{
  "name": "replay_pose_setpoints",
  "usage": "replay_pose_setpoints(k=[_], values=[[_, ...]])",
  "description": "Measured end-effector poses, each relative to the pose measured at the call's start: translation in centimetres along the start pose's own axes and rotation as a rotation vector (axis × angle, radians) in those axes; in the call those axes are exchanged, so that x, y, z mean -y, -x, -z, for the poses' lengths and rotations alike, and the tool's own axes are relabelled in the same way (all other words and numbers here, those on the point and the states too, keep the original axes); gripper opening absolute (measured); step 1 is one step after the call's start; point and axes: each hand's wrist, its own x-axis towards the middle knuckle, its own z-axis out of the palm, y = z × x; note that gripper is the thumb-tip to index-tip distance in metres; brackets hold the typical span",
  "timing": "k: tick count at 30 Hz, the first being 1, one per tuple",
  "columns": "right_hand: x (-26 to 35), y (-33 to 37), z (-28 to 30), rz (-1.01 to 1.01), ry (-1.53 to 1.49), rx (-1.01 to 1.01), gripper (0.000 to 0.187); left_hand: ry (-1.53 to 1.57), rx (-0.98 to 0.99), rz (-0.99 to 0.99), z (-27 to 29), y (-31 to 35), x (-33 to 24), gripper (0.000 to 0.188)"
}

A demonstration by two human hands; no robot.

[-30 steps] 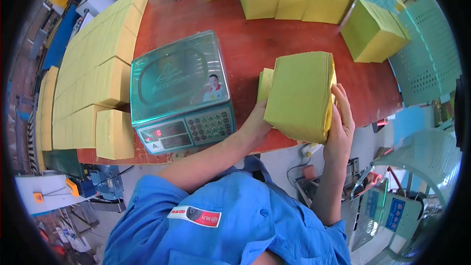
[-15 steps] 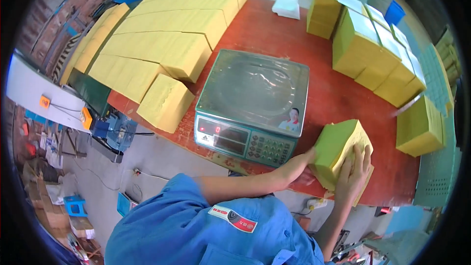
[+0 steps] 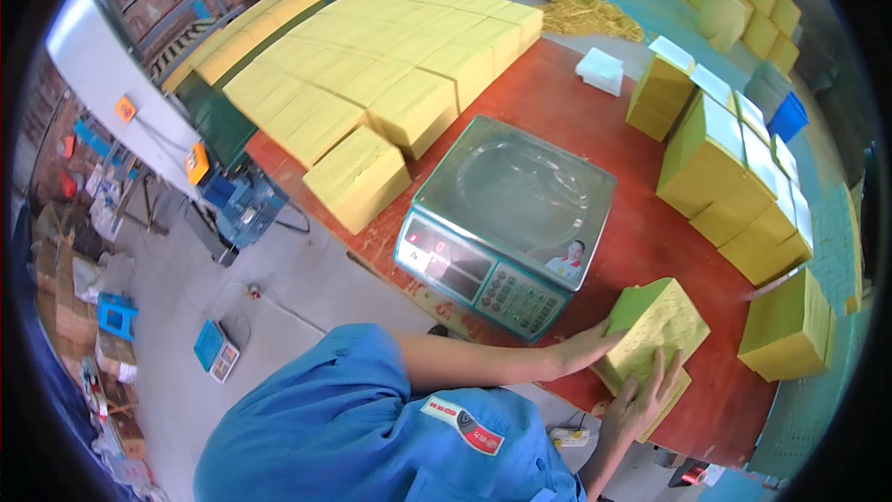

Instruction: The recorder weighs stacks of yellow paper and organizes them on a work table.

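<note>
A thick stack of yellow paper (image 3: 662, 321) lies at the right front of the red table, its rough side facing up. Flat against its left side rests my left hand (image 3: 587, 351), fingers stretched out. My right hand (image 3: 648, 397) lies on its near part with the fingers spread. A separate yellow layer juts out under my right hand. Just left of the stack is a digital scale (image 3: 520, 191) with a bare, shiny pan and a keypad on its front.
Rows of yellow paper stacks (image 3: 372, 65) cover the table's left side, one single stack (image 3: 358, 177) nearest me. More stacks topped with white sheets (image 3: 720, 153) stand at the right, with another yellow stack (image 3: 790, 325) nearer. A white plastic tray (image 3: 600, 71) sits at the far edge.
My view has shifted, so the table sits lower and further right. The stack's rough side now faces up more, and my right hand has slid toward its near edge, fingers spread.
</note>
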Motion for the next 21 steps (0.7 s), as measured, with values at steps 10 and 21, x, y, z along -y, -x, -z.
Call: replay_pose_setpoints(k=[10,21], values=[[-2.6,-1.5,3.5,0.134,0.019,-0.171,0.046,-0.857,-0.043,-0.395,3.9,6.4,-13.5,0.058],[13.7,4.9,-11.4,-0.14,-1.127,1.313,0.034,-1.901,-0.759,0.212,31.9,19.5,-20.6,0.093]])
